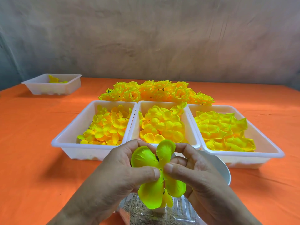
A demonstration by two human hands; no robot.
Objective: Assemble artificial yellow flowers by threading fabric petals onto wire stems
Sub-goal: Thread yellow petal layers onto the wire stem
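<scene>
Yellow-green four-lobed fabric petal (146,157): matt, finely veined. White rect. plastic trays (81,152): smooth, semi-gloss. Orange cloth-covered tabletop (32,151): matt, creased. Clear plastic box (183,208): glossy.

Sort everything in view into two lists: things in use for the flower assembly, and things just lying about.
In use: left hand and right hand, both pinching the petal piece; left tray, middle tray and right tray of petals; finished flowers.

Probably lying about: far tray; white bowl; clear container of brown grains.
</scene>
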